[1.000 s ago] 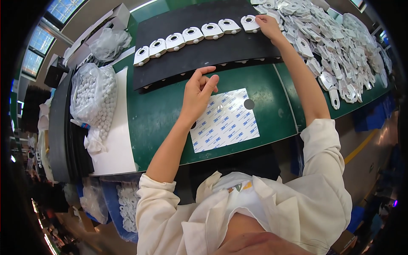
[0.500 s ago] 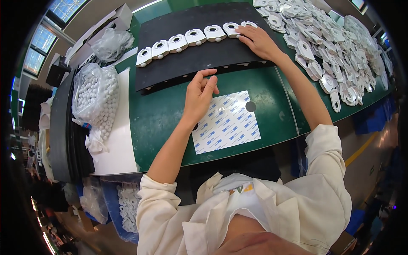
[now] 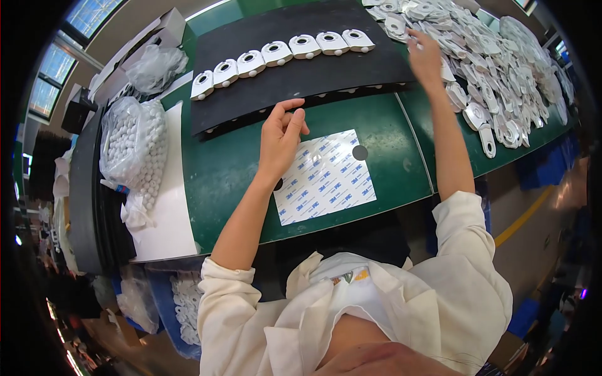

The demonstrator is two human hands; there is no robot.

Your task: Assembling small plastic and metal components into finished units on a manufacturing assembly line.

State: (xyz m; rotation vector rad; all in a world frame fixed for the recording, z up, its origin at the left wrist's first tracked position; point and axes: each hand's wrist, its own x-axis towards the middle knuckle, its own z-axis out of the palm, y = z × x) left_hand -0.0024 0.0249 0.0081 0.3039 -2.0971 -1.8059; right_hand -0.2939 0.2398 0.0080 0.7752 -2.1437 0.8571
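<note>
Head cam: white-part pile (image 3: 483,74) by R hand (image 3: 426,59), grip unclear; L hand (image 3: 279,139) loosely half-open.

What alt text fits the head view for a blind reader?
A person's right hand is at the left edge of a pile of white parts, beside a black board bearing a row of seven white parts. The left hand is near the board's front edge, by a blue-printed white sheet on a green table.

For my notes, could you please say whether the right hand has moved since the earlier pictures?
Yes, the right hand has moved rightward, off the black board.
</note>
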